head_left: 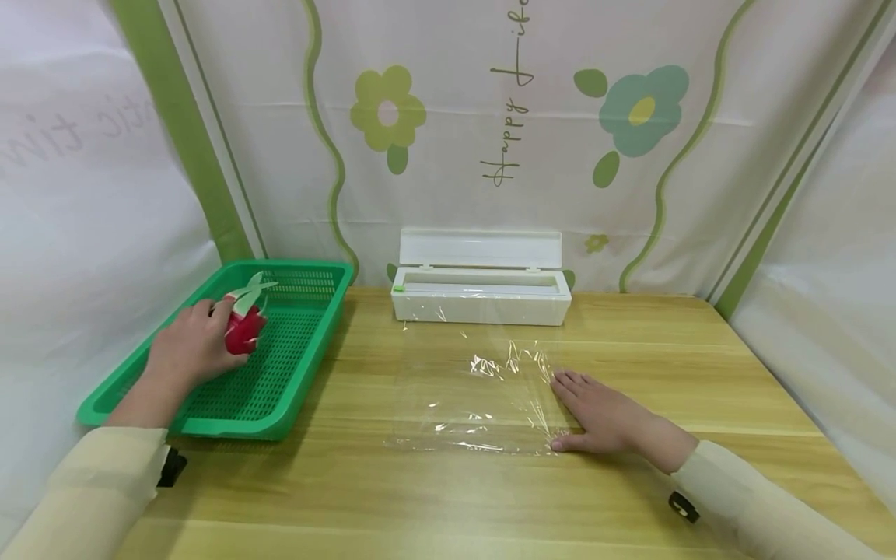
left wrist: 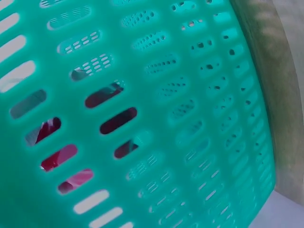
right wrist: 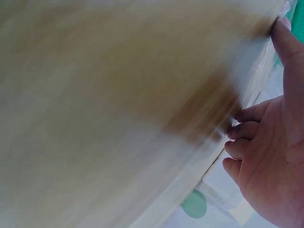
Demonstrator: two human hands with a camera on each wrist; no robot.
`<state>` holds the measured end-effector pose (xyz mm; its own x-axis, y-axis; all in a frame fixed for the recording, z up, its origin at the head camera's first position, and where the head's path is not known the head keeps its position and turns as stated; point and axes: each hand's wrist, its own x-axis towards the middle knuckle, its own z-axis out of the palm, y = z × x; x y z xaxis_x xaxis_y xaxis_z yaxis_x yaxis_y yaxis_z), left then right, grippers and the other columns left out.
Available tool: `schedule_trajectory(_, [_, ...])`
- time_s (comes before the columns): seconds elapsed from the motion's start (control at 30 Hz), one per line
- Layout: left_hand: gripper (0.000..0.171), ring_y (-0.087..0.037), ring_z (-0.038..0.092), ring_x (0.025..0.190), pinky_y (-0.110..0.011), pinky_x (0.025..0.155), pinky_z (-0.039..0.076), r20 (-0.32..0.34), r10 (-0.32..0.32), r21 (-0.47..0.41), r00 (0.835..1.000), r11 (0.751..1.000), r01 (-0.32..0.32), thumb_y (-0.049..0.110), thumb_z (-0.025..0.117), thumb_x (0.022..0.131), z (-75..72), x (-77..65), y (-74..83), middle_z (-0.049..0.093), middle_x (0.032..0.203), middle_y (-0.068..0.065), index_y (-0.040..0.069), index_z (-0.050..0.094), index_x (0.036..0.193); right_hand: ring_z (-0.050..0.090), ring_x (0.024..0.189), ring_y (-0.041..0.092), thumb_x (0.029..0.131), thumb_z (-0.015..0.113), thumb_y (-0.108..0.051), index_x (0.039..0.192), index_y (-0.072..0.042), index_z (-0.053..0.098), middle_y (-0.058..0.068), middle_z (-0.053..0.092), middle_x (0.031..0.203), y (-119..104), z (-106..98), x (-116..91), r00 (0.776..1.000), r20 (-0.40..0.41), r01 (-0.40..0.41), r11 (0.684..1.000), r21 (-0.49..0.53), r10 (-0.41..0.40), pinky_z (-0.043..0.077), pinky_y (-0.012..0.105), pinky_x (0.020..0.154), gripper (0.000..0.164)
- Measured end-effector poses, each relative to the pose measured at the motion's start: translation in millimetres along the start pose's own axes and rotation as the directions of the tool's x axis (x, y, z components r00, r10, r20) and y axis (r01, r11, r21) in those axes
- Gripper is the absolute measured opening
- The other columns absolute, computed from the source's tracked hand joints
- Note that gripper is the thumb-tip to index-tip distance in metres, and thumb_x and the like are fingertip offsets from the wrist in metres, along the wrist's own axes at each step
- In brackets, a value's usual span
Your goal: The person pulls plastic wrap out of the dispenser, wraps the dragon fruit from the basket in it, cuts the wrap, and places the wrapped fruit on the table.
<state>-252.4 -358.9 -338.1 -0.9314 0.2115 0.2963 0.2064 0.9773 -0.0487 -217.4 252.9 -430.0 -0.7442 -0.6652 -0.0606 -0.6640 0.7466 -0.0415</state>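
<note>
My left hand (head_left: pixel 192 342) grips a red dragon fruit (head_left: pixel 242 333) with pale green leafy tips, over the green basket (head_left: pixel 308 389). Through the slots of the basket wall in the left wrist view, parts of the dragon fruit (left wrist: pixel 61 156) show; most of that hand is hidden there. A sheet of clear cling film (head_left: pixel 455 404) lies on the table, running out from a white wrap dispenser (head_left: pixel 483 309). With fingers spread, my right hand (head_left: pixel 605 412) rests palm down at the film's right edge, its thumb near the front corner. The right wrist view shows this hand (right wrist: pixel 266 152) with fingertips on the tabletop.
The dispenser's lid (head_left: pixel 480 249) stands raised at the back, with a small green piece (head_left: pixel 399 288) at its left end. Beneath everything is a wood-grain table (head_left: pixel 448 498). A printed fabric curtain (head_left: pixel 455 117) encloses the back and sides.
</note>
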Motion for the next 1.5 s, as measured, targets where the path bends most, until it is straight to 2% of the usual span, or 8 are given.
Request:
schedule_trajectory(0.13, [0.095, -0.049, 0.049, 0.092, -0.057, 0.051, 0.051, -0.102, 0.060, 0.053, 0.993, 0.997, -0.055, 0.031, 0.088, 0.062, -0.9, -1.1, 3.3, 0.046, 0.112, -0.033, -0.004, 0.036, 0.133, 0.026, 0.139, 0.043, 0.088, 0.045, -0.072, 0.144, 0.011, 0.033, 0.029, 0.028, 0.151, 1, 1, 0, 1.000, -0.004, -0.002, 1.000, 0.003, 0.002, 0.024, 0.053, 0.111, 0.102])
schedule_trajectory(0.23, [0.096, -0.048, 0.050, 0.092, -0.057, 0.051, 0.051, -0.192, 0.138, 0.112, 0.972, 0.987, -0.118, 0.031, 0.091, 0.056, -1.9, -1.4, 4.2, 0.047, 0.111, -0.033, -0.005, 0.040, 0.131, 0.026, 0.139, 0.043, 0.088, 0.046, -0.072, 0.144, 0.012, 0.034, 0.029, 0.028, 0.151, 1, 2, 0, 1.000, -0.008, 0.000, 1.000, 0.004, 0.000, 0.024, 0.054, 0.111, 0.101])
schedule_trajectory(0.47, [0.096, -0.047, 0.057, 0.083, -0.056, 0.056, 0.054, -0.386, 0.359, 0.238, 0.849, 0.929, -0.285, 0.027, 0.092, 0.046, -1.5, 0.7, 1.7, 0.054, 0.105, -0.033, -0.009, 0.051, 0.124, 0.025, 0.140, 0.042, 0.087, 0.047, -0.073, 0.145, 0.010, 0.033, 0.028, 0.027, 0.152, 0, 1, 1, 1.000, 0.008, -0.013, 1.000, 0.001, 0.013, 0.023, 0.052, 0.112, 0.102])
schedule_trajectory(0.53, [0.095, -0.047, 0.058, 0.083, -0.056, 0.057, 0.054, -0.404, 0.387, 0.252, 0.829, 0.918, -0.306, 0.026, 0.092, 0.045, -1.7, 1.0, 1.2, 0.054, 0.106, -0.033, -0.010, 0.052, 0.123, 0.024, 0.140, 0.042, 0.087, 0.046, -0.073, 0.145, 0.010, 0.033, 0.028, 0.026, 0.152, 0, 1, 1, 1.000, 0.012, -0.015, 1.000, 0.006, 0.015, 0.023, 0.052, 0.112, 0.102])
schedule_trajectory(0.8, [0.100, -0.048, 0.057, 0.088, -0.056, 0.061, 0.054, -0.415, 0.464, 0.306, 0.783, 0.881, -0.360, 0.026, 0.096, 0.039, -3.1, 2.6, 1.4, 0.055, 0.108, -0.034, -0.011, 0.054, 0.122, 0.024, 0.141, 0.042, 0.087, 0.046, -0.072, 0.145, 0.010, 0.032, 0.028, 0.026, 0.152, -2, 0, 1, 1.000, 0.019, -0.015, 1.000, 0.018, 0.015, 0.022, 0.052, 0.112, 0.102])
schedule_trajectory(1.1, [0.101, -0.048, 0.056, 0.091, -0.057, 0.065, 0.054, -0.416, 0.486, 0.314, 0.769, 0.870, -0.380, 0.023, 0.097, 0.038, -12.0, 2.6, 9.3, 0.054, 0.110, -0.034, -0.011, 0.054, 0.123, 0.025, 0.140, 0.042, 0.087, 0.047, -0.072, 0.145, 0.011, 0.033, 0.028, 0.027, 0.151, -1, 1, 0, 1.000, 0.004, -0.009, 1.000, 0.009, 0.009, 0.023, 0.053, 0.112, 0.102])
schedule_trajectory(1.3, [0.100, -0.049, 0.056, 0.092, -0.057, 0.067, 0.054, -0.416, 0.516, 0.328, 0.749, 0.853, -0.406, 0.023, 0.096, 0.041, -19.2, 3.6, 14.6, 0.053, 0.111, -0.034, -0.011, 0.054, 0.124, 0.024, 0.141, 0.041, 0.086, 0.045, -0.074, 0.146, 0.009, 0.032, 0.027, 0.026, 0.153, 0, 2, 1, 1.000, 0.013, -0.017, 1.000, 0.010, 0.017, 0.022, 0.052, 0.113, 0.103])
schedule_trajectory(1.5, [0.098, -0.049, 0.054, 0.097, -0.058, 0.068, 0.054, -0.432, 0.567, 0.363, 0.702, 0.821, -0.440, 0.021, 0.095, 0.040, -27.7, 5.8, 25.2, 0.052, 0.113, -0.035, -0.011, 0.054, 0.123, 0.024, 0.140, 0.042, 0.086, 0.045, -0.075, 0.145, 0.010, 0.033, 0.027, 0.027, 0.152, 2, 3, 1, 1.000, 0.003, -0.014, 1.000, 0.000, 0.014, 0.022, 0.052, 0.112, 0.104])
